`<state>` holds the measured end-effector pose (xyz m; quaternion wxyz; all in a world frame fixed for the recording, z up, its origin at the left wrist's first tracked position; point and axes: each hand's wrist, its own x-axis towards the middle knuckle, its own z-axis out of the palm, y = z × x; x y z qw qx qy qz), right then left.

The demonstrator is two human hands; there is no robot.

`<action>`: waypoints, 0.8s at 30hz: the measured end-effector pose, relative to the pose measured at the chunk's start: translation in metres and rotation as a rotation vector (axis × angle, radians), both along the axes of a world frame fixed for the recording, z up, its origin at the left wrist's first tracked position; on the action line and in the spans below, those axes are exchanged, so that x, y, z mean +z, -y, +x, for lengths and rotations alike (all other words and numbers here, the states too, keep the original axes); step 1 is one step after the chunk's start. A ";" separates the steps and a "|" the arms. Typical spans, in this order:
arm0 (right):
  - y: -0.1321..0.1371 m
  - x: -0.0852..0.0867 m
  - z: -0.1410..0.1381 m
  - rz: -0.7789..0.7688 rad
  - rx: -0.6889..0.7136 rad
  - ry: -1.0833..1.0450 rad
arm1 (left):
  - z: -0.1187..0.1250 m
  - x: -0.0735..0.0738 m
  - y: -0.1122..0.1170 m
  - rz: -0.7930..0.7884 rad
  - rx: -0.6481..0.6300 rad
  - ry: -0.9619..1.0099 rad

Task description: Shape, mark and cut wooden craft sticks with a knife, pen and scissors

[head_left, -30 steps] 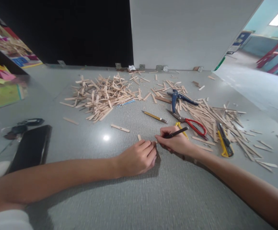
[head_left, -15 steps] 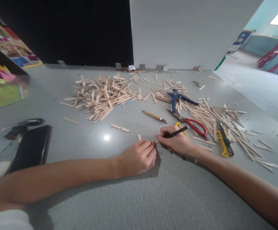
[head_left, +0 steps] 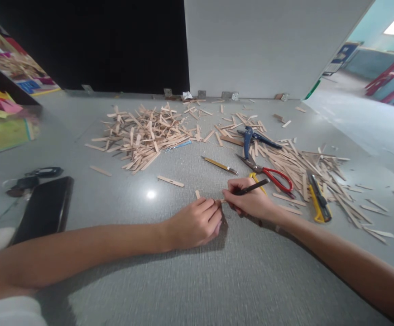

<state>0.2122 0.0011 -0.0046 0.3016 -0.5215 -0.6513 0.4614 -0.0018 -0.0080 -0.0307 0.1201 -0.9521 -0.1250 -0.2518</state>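
Observation:
My left hand (head_left: 199, 222) is closed on a wooden stick (head_left: 223, 201), of which only a short end shows between the two hands. Close against it, my right hand (head_left: 246, 198) grips a dark pen (head_left: 256, 186) like a writing tool; its tip is hidden by the fingers. Another stick (head_left: 197, 194) pokes out just beyond my left knuckles. Past the hands lie a loose stick (head_left: 170, 181) and a slim yellow craft knife (head_left: 219, 165). Red-handled scissors (head_left: 268, 174) rest beyond my right hand, with a yellow handle (head_left: 253, 177) partly hidden behind it.
A large heap of wooden sticks (head_left: 146, 136) lies at the back left, more sticks (head_left: 290, 158) at the right. Blue-handled cutters (head_left: 247, 141) and a yellow box cutter (head_left: 319, 198) lie among them. A phone (head_left: 44, 210) is near my left arm. An upright black-and-white panel (head_left: 244, 50) bounds the back.
My right hand and the pen have shifted very slightly to the right. The left hand and everything on the table stay in place.

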 end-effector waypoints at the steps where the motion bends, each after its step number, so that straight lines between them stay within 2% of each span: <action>1: 0.000 -0.001 0.000 0.012 -0.005 -0.002 | 0.000 0.000 0.000 -0.001 -0.001 0.003; 8: 0.000 -0.007 -0.001 0.025 -0.015 -0.005 | 0.001 0.000 0.001 0.011 0.006 0.016; 19: -0.001 -0.006 -0.003 -0.008 0.000 -0.009 | 0.000 -0.001 0.001 0.008 0.016 -0.024; 24: -0.001 -0.007 -0.002 0.036 0.017 0.011 | 0.000 0.000 0.001 0.019 0.011 -0.006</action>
